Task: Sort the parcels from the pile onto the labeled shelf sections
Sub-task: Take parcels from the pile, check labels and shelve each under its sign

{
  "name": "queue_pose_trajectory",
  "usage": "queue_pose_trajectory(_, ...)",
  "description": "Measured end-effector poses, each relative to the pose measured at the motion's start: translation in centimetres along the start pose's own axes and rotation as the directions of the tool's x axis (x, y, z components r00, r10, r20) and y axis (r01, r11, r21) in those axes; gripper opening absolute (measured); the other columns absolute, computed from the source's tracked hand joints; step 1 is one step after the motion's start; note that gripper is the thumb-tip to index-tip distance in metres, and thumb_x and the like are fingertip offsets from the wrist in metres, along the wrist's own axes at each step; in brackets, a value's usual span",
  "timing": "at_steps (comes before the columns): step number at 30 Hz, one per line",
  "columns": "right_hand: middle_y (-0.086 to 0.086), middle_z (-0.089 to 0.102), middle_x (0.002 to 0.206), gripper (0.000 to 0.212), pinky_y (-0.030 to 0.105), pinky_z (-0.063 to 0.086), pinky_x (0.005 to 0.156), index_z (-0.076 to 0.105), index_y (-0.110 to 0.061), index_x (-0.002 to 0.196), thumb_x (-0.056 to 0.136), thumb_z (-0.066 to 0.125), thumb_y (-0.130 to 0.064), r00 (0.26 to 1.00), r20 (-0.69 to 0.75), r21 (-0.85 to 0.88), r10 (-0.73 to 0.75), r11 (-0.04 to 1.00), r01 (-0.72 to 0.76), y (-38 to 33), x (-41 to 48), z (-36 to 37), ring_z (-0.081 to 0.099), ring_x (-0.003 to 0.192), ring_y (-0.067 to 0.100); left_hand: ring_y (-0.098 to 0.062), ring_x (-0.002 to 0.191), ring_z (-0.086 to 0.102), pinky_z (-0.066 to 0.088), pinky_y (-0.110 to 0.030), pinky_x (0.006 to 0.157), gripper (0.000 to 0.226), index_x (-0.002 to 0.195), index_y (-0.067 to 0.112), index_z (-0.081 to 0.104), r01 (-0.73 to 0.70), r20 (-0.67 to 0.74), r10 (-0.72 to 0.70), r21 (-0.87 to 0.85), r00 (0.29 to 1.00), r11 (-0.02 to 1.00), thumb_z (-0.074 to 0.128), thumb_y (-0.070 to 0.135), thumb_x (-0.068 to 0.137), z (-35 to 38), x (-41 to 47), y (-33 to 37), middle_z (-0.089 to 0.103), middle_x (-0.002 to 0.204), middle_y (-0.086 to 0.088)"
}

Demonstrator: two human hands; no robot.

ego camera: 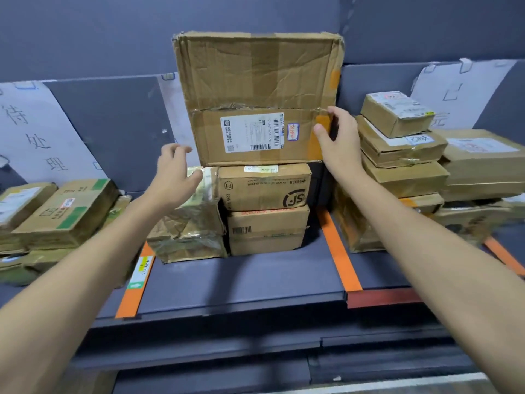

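Observation:
A large worn cardboard box [255, 95] with a white shipping label stands upright on smaller parcels in the middle shelf section. My right hand [338, 140] is at its lower right edge, thumb on the front face and fingers at the side. My left hand [176, 174] hovers with relaxed fingers just left of the box's lower left corner, holding nothing, in front of a tape-wrapped parcel [187, 220]. Under the big box sit an SF-marked carton [264, 189] and another brown box [267, 228].
The grey shelf [241, 280] is split by orange tape strips [338, 245]. Stacked parcels [403, 155] fill the right section; more boxes [65, 211] lie in the left section. White paper signs [37, 129] with handwritten characters lean on the back wall.

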State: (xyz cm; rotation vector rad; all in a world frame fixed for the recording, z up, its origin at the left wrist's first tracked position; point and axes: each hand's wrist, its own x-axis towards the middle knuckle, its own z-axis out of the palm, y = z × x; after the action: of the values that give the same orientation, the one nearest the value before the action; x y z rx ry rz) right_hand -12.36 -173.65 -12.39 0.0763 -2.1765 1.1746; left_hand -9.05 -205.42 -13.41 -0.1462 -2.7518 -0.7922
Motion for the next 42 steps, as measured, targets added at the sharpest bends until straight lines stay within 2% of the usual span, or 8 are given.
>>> queue_pose_trajectory(3,0.011,0.043,0.141,0.05,0.041,0.033,0.109,0.042,-0.015,0.138,0.095,0.049,-0.039,0.994,0.096,-0.214,0.046,0.976,-0.024,-1.0,-0.5,-0.9,0.039,0.13,0.027,-0.032,0.139,0.019,0.026,-0.045,0.11,0.058,0.147,0.01,0.024,0.037,0.121,-0.054,0.137,0.991,0.99,0.042,0.03,0.096,-1.2,-0.7,0.6,0.019,0.152,-0.01)
queue_pose_trajectory(7,0.015,0.052,0.135,0.068,0.048,0.039,0.103,0.043,-0.015,0.136,0.09,0.033,-0.064,0.917,0.312,-0.512,0.249,0.857,-0.058,-3.5,-2.9,-2.4,0.045,0.125,0.039,-0.033,0.142,0.019,0.025,-0.044,0.113,0.066,0.15,0.007,0.015,-0.065,0.294,-0.041,0.34,0.955,0.938,0.038,0.041,0.098,-2.5,-2.6,0.7,0.017,0.156,-0.015)
queue_pose_trajectory(15,0.008,0.01,0.162,0.086,0.047,0.013,0.12,0.007,-0.015,0.154,0.091,0.023,-0.072,0.685,0.442,-0.709,0.579,0.693,-0.128,-7.8,-12.8,-10.3,0.013,0.149,0.028,-0.027,0.148,0.001,0.008,-0.044,0.12,0.077,0.152,0.015,0.005,-0.326,0.573,0.154,0.21,0.805,0.922,0.03,0.06,0.094,1.0,-8.7,7.0,0.002,0.16,-0.011)
queue_pose_trajectory(18,0.005,0.018,0.161,0.104,0.048,0.018,0.118,0.015,-0.021,0.154,0.073,0.021,-0.087,0.654,0.362,-0.742,0.665,0.63,-0.23,-8.3,-15.6,-17.0,0.021,0.146,0.029,-0.025,0.148,-0.002,0.005,-0.041,0.12,0.076,0.153,0.018,0.003,-0.429,0.656,0.256,0.116,0.71,0.896,0.031,0.059,0.095,3.4,-11.3,13.4,0.0,0.16,-0.009)
queue_pose_trajectory(24,0.011,0.008,0.162,0.086,0.051,0.013,0.118,0.001,-0.018,0.155,0.091,0.022,-0.071,0.632,0.033,-0.804,0.774,0.396,-0.443,-4.8,-22.1,-32.7,0.009,0.149,0.03,-0.022,0.148,-0.006,0.005,-0.037,0.119,0.076,0.153,0.023,0.001,-0.611,0.729,0.466,-0.083,0.501,0.787,0.03,0.061,0.094,9.2,-15.9,27.8,-0.008,0.16,-0.005)
queue_pose_trajectory(29,0.014,0.007,0.162,0.082,0.048,0.014,0.118,0.0,-0.013,0.154,0.095,0.023,-0.066,0.581,-0.183,-0.74,0.793,0.277,-0.613,-1.9,-27.3,-45.9,0.01,0.148,0.032,-0.024,0.148,-0.002,0.008,-0.037,0.119,0.072,0.153,0.019,0.004,-0.721,0.698,0.599,-0.169,0.394,0.672,0.034,0.053,0.097,15.5,-21.3,40.6,-0.002,0.16,-0.012)
queue_pose_trajectory(38,0.012,0.016,0.16,0.085,0.051,0.025,0.113,0.009,-0.015,0.154,0.091,0.021,-0.071,0.475,-0.35,-0.639,0.808,0.164,-0.751,5.6,-33.6,-66.3,0.02,0.145,0.036,-0.02,0.148,0.002,0.007,-0.034,0.119,0.072,0.153,0.021,0.007,-0.782,0.678,0.704,-0.316,0.21,0.537,0.033,0.055,0.096,25.5,-28.9,60.8,0.001,0.161,-0.007)
queue_pose_trajectory(42,0.015,0.04,0.147,0.088,0.057,0.032,0.105,0.035,-0.013,0.138,0.081,0.019,-0.079,0.469,-0.406,-0.607,0.785,0.152,-0.78,9.6,-34.0,-72.0,0.037,0.132,0.039,-0.02,0.148,0.002,0.007,-0.035,0.12,0.071,0.153,0.022,0.006,-0.785,0.683,0.708,-0.336,0.177,0.52,0.033,0.056,0.096,30.1,-29.8,67.6,0.002,0.161,-0.008)
